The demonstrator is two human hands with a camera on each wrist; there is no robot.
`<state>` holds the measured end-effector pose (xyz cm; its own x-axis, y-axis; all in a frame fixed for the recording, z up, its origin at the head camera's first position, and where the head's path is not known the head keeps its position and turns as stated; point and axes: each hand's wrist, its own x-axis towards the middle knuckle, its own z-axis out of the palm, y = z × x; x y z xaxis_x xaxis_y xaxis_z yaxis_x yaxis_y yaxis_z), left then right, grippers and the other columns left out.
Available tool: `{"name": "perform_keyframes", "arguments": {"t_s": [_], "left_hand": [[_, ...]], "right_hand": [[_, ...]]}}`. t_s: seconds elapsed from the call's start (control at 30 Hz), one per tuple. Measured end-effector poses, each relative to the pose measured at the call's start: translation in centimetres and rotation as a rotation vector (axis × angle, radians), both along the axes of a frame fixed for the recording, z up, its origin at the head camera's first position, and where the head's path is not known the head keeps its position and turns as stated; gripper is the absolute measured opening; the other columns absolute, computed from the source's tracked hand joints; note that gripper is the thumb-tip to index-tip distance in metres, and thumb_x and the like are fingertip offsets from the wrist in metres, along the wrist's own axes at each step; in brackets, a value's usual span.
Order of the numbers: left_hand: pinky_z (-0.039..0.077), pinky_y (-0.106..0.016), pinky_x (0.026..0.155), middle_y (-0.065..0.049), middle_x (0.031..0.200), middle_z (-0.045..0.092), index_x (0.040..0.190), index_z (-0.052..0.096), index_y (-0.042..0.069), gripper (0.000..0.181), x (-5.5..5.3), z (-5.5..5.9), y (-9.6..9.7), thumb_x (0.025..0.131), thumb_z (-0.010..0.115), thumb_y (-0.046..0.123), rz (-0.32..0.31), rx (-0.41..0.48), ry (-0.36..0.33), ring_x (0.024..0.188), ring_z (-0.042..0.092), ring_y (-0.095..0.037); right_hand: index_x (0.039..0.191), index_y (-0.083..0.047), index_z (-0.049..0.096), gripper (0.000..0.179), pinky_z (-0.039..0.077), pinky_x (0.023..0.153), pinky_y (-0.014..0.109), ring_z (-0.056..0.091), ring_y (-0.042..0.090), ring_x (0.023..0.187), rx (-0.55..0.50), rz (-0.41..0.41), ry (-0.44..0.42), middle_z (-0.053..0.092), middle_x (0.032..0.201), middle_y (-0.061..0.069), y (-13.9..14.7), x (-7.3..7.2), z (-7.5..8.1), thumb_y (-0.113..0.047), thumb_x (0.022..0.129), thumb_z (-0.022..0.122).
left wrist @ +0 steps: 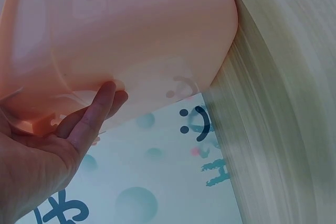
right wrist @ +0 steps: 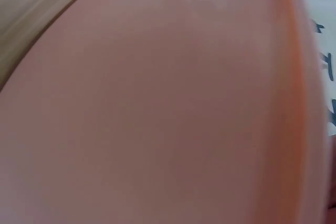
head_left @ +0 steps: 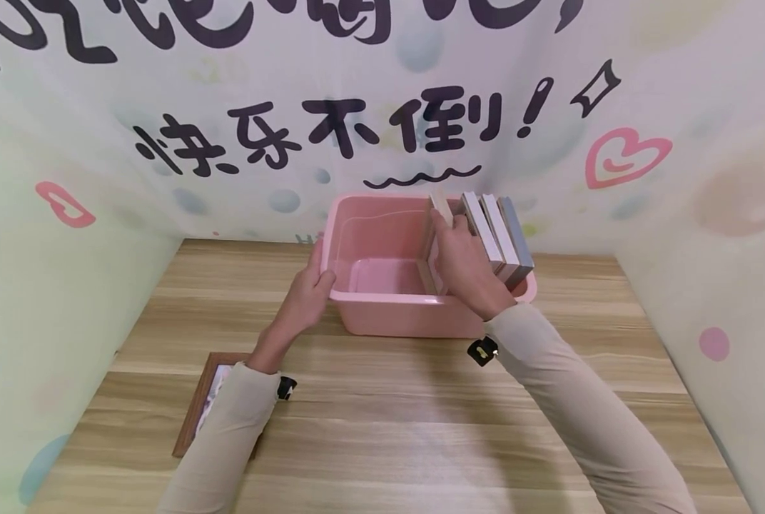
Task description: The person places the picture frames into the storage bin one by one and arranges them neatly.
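A pink plastic basin (head_left: 408, 318) stands at the back of the table. My left hand (head_left: 305, 291) grips its left rim, thumb on top and fingers against the outer wall, which the left wrist view shows from below. Inside the basin's right half, my right hand (head_left: 466, 260) holds a thin, upright picture frame (head_left: 441, 207) with a pale edge by its top; the hand hides part of it. To its right, several flat pieces (head_left: 493, 228) with white and blue-grey edges lean side by side. The right wrist view is filled by the basin's outer wall (right wrist: 157, 98).
On the table (head_left: 370, 428), a brown picture frame (head_left: 196, 407) lies at the left, partly under my left sleeve. A printed backdrop (head_left: 280, 178) rises right behind the basin, with similar panels on both sides.
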<state>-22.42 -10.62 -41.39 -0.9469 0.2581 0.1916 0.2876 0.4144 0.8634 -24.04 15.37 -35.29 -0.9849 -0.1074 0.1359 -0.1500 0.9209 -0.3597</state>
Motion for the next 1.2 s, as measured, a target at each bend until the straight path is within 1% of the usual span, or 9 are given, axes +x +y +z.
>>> {"name": "perform_keyframes", "arguments": {"t_s": [0.13,0.27,0.43,0.5,0.63,0.73,0.83,1.07,1.2], "left_hand": [[0.041,-0.047,0.103,-0.016,0.162,0.022,0.161,0.001,0.012,0.068,-0.1,-0.1,0.2,0.1,0.033,0.012,-0.007,0.001,0.003,0.113,0.051,-0.033],[0.049,-0.043,0.078,-0.017,0.16,0.026,0.161,0.001,0.013,0.069,-0.1,-0.1,0.3,0.1,0.033,0.013,0.001,-0.01,0.009,0.083,0.055,-0.03],[0.04,-0.035,0.051,-0.021,0.158,0.03,0.161,0.001,0.013,0.069,-0.1,0.0,0.5,0.1,0.033,0.014,-0.002,-0.023,0.002,0.056,0.038,-0.02],[0.041,-0.035,0.053,-0.022,0.157,0.032,0.161,0.001,0.013,0.068,-0.1,0.1,0.6,0.1,0.033,0.014,0.003,-0.031,-0.003,0.057,0.038,-0.02],[0.048,-0.041,0.067,-0.021,0.158,0.03,0.16,0.0,0.013,0.068,-0.1,0.2,0.4,0.101,0.033,0.013,0.015,-0.044,-0.008,0.068,0.049,-0.027],[0.047,-0.044,0.085,-0.017,0.161,0.024,0.16,0.0,0.012,0.068,-0.2,0.1,0.2,0.101,0.033,0.012,0.018,-0.044,-0.006,0.087,0.054,-0.032],[0.045,-0.045,0.09,-0.016,0.162,0.022,0.16,0.0,0.011,0.069,-0.3,0.1,0.2,0.1,0.033,0.011,0.014,-0.037,-0.005,0.099,0.054,-0.033],[0.046,-0.037,0.06,-0.021,0.158,0.031,0.161,0.001,0.013,0.068,-0.1,0.2,0.1,0.1,0.033,0.013,0.024,-0.042,-0.006,0.068,0.049,-0.027],[0.048,-0.039,0.07,-0.021,0.158,0.03,0.16,0.001,0.012,0.068,-0.1,0.1,0.2,0.1,0.033,0.012,0.018,-0.033,0.002,0.077,0.053,-0.03]], "right_hand": [[0.147,-0.003,0.035,0.046,0.058,0.064,0.051,0.064,0.043,0.084,0.055,-0.012,0.071,0.048,0.117,0.034,0.1,0.2,-0.6,-0.009,0.102,0.039],[0.146,0.001,0.03,0.049,0.058,0.061,0.051,0.064,0.044,0.08,0.094,-0.036,0.076,0.047,0.114,0.035,0.2,0.3,-0.6,-0.008,0.1,0.045],[0.149,0.0,0.026,0.055,0.058,0.061,0.052,0.061,0.044,0.081,0.103,-0.109,0.028,0.043,0.119,0.037,0.2,0.4,-0.3,-0.009,0.099,0.05],[0.148,0.001,0.027,0.053,0.058,0.065,0.054,0.061,0.045,0.083,0.114,-0.115,0.033,0.042,0.121,0.037,0.2,0.3,-0.3,-0.008,0.1,0.048],[0.151,0.006,0.024,0.058,0.055,0.083,0.057,0.053,0.051,0.114,0.219,-0.084,0.075,0.032,0.139,0.041,-0.2,-0.3,-0.6,-0.001,0.098,0.048],[0.15,0.012,0.025,0.055,0.043,0.102,0.058,0.033,0.055,0.135,0.345,-0.058,0.119,0.022,0.15,0.041,-0.5,-0.5,-0.8,0.001,0.099,0.045],[0.144,0.018,0.032,0.046,0.033,0.112,0.057,0.027,0.056,0.139,0.448,-0.05,0.18,0.028,0.148,0.042,-0.5,-0.5,-0.8,0.001,0.101,0.04],[0.144,0.017,0.034,0.047,0.022,0.117,0.061,0.032,0.054,0.139,0.531,-0.084,0.189,0.037,0.146,0.04,0.3,0.0,-0.9,-0.006,0.103,0.034],[0.145,0.016,0.032,0.049,0.025,0.115,0.063,0.032,0.051,0.14,0.558,-0.099,0.148,0.036,0.147,0.038,0.8,0.2,-0.9,-0.008,0.103,0.033]]}}
